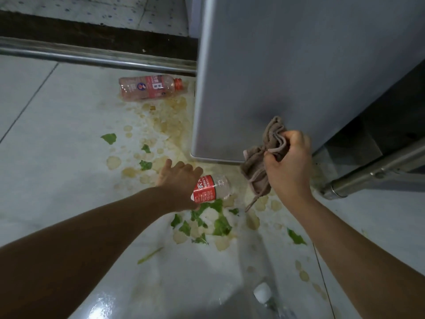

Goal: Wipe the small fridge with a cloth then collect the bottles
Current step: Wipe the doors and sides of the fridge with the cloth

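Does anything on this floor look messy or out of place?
Yes. Yellowish puddles and torn green leaves spread over the floor by the fridge, and two bottles lie tipped over: a pink one and a red-labelled one.

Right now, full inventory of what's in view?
fridge: 1, grey, upper right, standing on the floor
cloth: 1, brown, bunched in right hand, by the fridge's lower corner
pink bottle: 1, clear pink, orange cap, lying left of fridge
red-label bottle: 1, clear, lying in front of fridge, under left hand
white cap: 1, bottom edge; what it belongs to is too blurred to tell
leaf scraps: many, green, scattered on floor
spill: yellowish blotches, around the fridge base
floor: pale tiles
rails: 2, metal, top left and right
left hand: on red-label bottle
right hand: gripping cloth
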Demonstrator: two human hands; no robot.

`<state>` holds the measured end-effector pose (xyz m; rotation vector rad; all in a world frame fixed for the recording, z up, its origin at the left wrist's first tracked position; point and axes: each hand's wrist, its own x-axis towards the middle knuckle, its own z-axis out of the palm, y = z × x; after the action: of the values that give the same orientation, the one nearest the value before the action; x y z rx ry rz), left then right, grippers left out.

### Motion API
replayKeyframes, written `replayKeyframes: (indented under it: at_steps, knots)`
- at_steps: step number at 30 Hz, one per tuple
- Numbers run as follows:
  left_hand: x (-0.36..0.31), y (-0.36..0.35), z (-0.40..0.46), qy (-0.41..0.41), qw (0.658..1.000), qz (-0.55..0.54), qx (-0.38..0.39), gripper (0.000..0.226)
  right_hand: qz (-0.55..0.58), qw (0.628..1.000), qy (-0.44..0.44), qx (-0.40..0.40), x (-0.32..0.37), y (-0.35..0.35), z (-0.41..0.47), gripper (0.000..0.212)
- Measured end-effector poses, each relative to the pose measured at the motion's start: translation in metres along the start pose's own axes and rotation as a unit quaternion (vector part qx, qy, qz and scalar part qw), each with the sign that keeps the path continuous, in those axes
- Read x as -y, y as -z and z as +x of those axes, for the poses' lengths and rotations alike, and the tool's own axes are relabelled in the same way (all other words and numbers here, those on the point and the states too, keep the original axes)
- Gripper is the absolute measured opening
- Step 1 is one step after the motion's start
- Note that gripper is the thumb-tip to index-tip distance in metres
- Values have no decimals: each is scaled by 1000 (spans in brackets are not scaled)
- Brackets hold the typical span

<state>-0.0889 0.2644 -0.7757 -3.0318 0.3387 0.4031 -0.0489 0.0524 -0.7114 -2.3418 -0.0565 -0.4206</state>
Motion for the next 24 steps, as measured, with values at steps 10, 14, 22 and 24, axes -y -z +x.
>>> replayKeyframes:
  at_steps: [10, 14, 22, 24]
  knots:
    - [6, -17, -21, 19, 1000, 10, -6, 79, -5, 999, 15, 47, -3, -2, -23, 28]
    - [21, -19, -37, 15, 1000, 20, 2, 83, 0, 999, 15, 49, 3, -7, -30, 29]
    - [31, -25, -46, -4, 1000, -12, 29, 89, -4, 998, 37, 53, 15, -22, -33, 29]
    - [34, -20, -45, -8, 999, -48, 13, 90, -11, 995, 88, 44, 24, -22, -28, 30]
